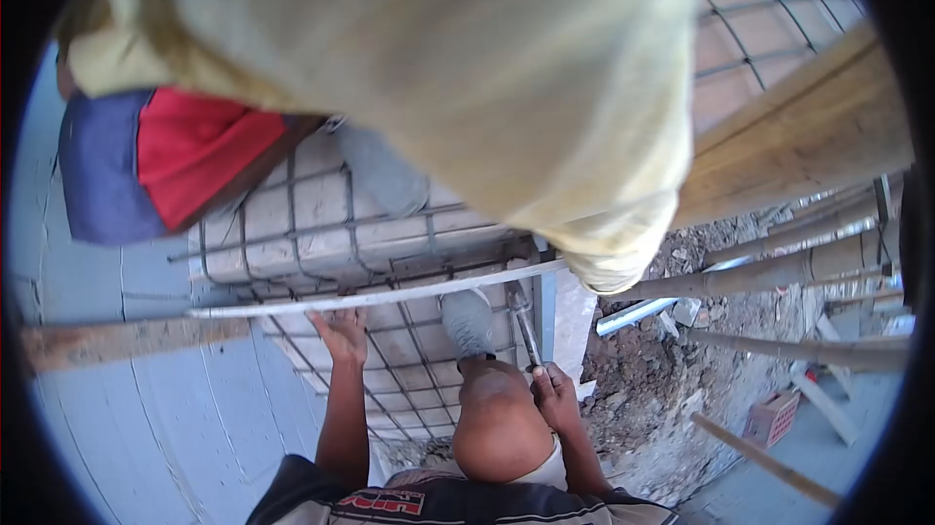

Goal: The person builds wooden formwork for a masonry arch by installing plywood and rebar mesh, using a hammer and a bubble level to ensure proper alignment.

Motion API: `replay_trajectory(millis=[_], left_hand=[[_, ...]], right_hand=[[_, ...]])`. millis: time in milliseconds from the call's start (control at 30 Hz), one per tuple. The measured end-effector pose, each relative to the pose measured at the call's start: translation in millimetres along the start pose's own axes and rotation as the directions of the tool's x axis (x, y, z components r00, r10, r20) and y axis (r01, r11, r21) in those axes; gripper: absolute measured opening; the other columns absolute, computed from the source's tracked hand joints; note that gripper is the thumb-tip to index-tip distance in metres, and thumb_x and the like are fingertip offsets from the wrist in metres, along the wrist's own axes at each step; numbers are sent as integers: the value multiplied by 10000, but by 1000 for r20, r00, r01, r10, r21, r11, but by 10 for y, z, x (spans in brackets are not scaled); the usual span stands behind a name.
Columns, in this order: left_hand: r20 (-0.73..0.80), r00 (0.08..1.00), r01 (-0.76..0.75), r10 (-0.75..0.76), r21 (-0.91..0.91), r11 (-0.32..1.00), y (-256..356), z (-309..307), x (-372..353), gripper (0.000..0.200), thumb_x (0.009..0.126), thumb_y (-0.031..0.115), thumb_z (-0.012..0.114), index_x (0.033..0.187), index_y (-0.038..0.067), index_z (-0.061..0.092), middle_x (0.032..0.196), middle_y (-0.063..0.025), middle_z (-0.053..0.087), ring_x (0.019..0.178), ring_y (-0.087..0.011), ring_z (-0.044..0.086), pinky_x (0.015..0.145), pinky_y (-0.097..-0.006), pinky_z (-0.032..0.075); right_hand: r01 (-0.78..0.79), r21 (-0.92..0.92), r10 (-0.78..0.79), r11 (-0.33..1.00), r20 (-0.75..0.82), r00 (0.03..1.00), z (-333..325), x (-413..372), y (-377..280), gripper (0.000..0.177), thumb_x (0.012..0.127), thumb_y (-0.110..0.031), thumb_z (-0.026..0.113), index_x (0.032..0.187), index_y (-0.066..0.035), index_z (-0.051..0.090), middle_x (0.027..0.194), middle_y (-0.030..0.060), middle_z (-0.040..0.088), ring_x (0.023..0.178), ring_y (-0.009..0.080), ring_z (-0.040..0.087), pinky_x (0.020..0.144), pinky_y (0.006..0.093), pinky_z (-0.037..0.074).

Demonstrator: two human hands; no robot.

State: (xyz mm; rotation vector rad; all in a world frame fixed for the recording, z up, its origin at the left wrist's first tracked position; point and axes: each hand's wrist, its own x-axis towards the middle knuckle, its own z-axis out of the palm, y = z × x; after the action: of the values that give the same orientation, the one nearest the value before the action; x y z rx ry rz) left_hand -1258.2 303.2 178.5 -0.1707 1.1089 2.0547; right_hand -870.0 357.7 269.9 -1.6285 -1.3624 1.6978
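My left hand (343, 335) is raised with thumb and fingers spread, its fingertips at the near edge of a long thin wooden board (438, 289). Whether the fingertips curl under that board is hidden. My right hand (555, 396) is closed around the handle of a hammer (527, 330), whose head lies up near the board's right end. Under the board, a grid of steel rebar (414, 335) covers pale concrete steps. My shoe (467, 322) rests on the grid between my two hands.
Another person's yellowish clothing (438, 67) fills the upper middle, close to me. A red and blue cloth (200, 160) hangs at left. Thick bamboo poles (789, 126) cross the right side above rubble (633, 350). A red brick-like block (771, 418) sits lower right. Grey panels (175, 408) lie at left.
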Motion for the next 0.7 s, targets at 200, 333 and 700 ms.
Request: replay_trajectory(millis=[200,333,700], left_hand=[[-12,999,36,-36,50,998,31,66,-6,1258,755,827,543,1556,51,-38,1605,-182,172,1478,-356,206,1195,-535,176],[7,997,77,-77,81,994,46,83,-63,1304,727,852,544,1553,46,-62,1606,-200,143,1475,-371,204,1191,-532,192],[81,993,83,-86,42,996,104,82,-55,1354,740,783,624,1522,44,-197,1622,-216,10,1488,-408,142,1189,-539,208]], right_hand=[[-11,-85,11,996,-10,1000,3,14,133,402,1008,-384,538,867,-9,573,624,94,527,602,173,505,584,366,435],[-52,-117,50,992,-20,999,-20,-10,117,405,1009,-387,530,873,-8,573,649,123,548,625,187,531,606,376,445],[-7,-8,7,1000,-2,1000,85,-31,21,382,1018,-381,525,922,-18,592,623,41,525,578,115,493,544,316,414]])
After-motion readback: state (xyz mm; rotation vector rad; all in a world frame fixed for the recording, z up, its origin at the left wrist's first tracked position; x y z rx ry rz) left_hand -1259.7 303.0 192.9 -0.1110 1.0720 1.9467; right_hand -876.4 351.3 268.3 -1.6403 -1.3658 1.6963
